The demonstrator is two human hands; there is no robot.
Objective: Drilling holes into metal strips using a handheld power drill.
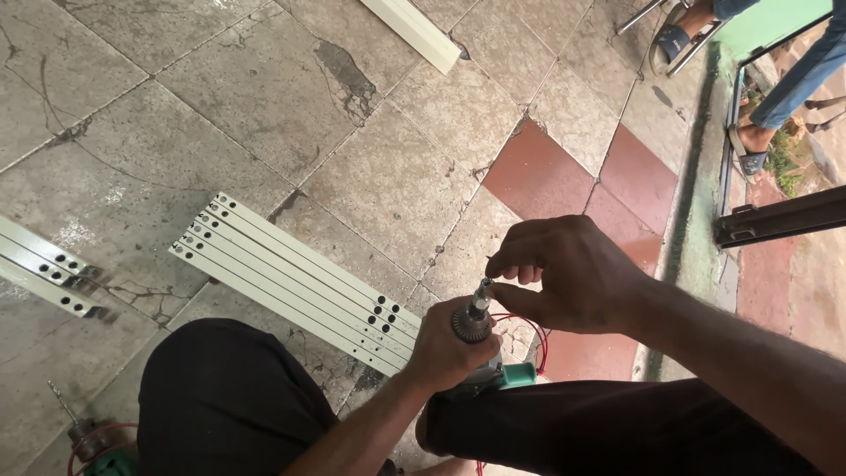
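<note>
Now the left hand (449, 344) wraps the drill (476, 330), right hand (564, 273) fingers pinching its bit (483, 291); white metal strips (291, 282) lie just beside.

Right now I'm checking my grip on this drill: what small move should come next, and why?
Probably seat the bit: your left hand wraps the green drill at its chuck, and your right hand pinches the thin bit standing in it. Likely push it straight in before tightening.

Cream metal strips (291, 286) with black holes lie on grey speckled floor tiles (264, 97) beside red tiles (538, 176).
</note>
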